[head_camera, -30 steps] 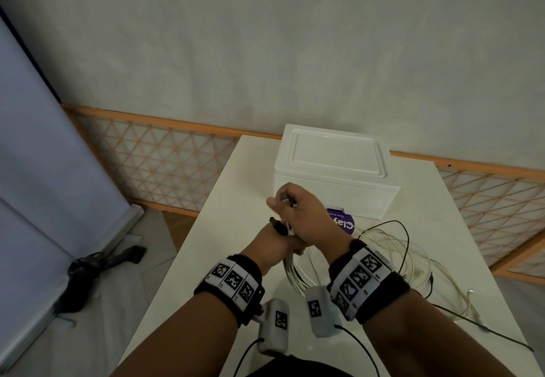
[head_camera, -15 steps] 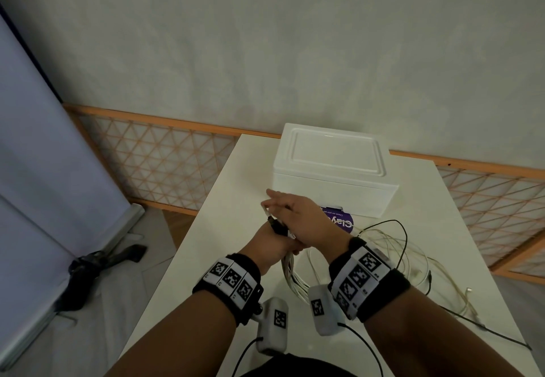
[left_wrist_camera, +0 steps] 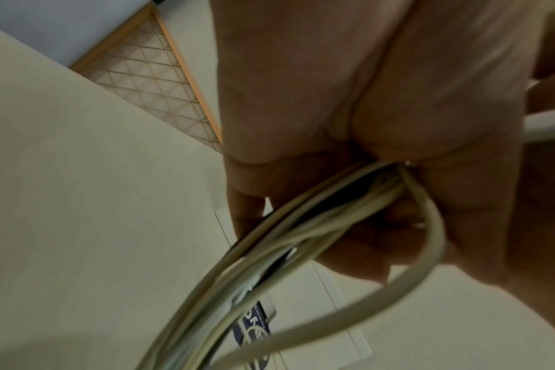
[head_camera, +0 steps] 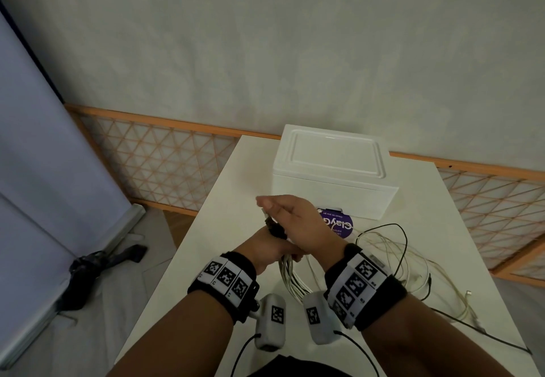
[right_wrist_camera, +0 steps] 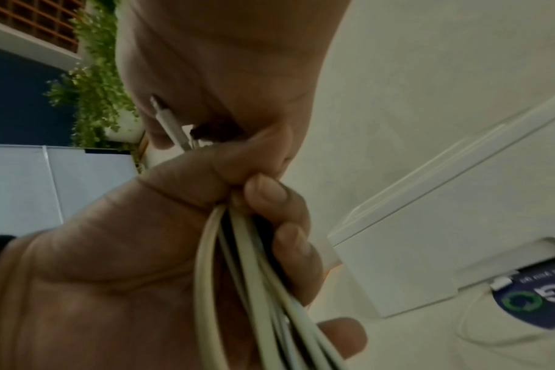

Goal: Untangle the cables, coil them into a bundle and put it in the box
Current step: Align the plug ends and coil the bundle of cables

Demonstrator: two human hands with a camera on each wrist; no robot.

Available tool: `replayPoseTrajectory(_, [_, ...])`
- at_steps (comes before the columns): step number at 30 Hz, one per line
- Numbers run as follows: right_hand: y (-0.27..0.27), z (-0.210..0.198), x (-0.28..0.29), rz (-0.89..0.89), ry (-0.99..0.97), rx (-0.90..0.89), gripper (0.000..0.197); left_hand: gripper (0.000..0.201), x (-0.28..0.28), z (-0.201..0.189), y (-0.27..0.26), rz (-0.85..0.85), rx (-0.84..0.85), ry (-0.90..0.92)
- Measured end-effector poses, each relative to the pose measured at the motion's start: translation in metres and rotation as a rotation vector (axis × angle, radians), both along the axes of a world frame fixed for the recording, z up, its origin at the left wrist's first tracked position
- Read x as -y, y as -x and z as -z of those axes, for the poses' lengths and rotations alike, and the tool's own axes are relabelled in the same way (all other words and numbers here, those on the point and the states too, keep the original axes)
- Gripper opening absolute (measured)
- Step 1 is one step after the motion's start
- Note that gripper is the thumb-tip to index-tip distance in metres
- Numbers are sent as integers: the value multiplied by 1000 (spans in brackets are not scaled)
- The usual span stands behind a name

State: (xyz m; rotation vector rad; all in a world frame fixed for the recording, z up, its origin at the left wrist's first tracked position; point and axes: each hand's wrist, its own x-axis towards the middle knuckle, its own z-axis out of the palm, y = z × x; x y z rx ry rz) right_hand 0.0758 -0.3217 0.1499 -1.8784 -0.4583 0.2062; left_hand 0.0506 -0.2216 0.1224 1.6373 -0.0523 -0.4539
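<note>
Two hands: both met over the table (head_camera: 236, 199), just in front of the box (head_camera: 333, 182), w/ the right crossed above the left.
Writing: we read "Clay" upside down on the purple packet (head_camera: 339, 223) lying at the box's near face; smaller print on it was too fine to read. A green ring logo showed on that packet in the right wrist view.
Markers: black-and-white square codes on both wristbands and on the small grey units under the wrists.
Left hand (head_camera: 265, 251): palm-side fingers curled tight round the coiled cables (head_camera: 287, 273), thumb pressed over them; our fist was clamped on the bundle near its top.
Right hand (head_camera: 292, 223): fingers mostly extended and pointing left, laid over the cable ends that stuck up from our left fist; whether it pinched a connector we couldn't tell.
Connector (right_wrist_camera: 167, 120): white plug tip poking up beside a dark plug.
Cables: white w/ one black strand, loops hanging below the fist; loose lengths trailed right across the table.
Box: white, lid on, at the table's far side.
</note>
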Motion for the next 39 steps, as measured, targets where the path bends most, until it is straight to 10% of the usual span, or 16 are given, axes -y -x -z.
replayPoseTrajectory(5, [-4,0,3,-127,279,236,21,23,-1,-4,-2,15,57,-79])
replayPoseTrajectory(12, [-4,6,7,-67,183,185,8,29,6,0,3,-43,81,-103])
replayPoseTrajectory(17, [-2,8,27,-49,60,191,46,25,9,5,7,-135,126,-55])
replayPoseTrajectory(29, [11,-9,22,-72,475,421,45,28,10,-1,1,-173,138,-221])
replayPoseTrajectory(39, [13,-7,9,-182,723,302,63,13,-5,0,5,-174,106,-11])
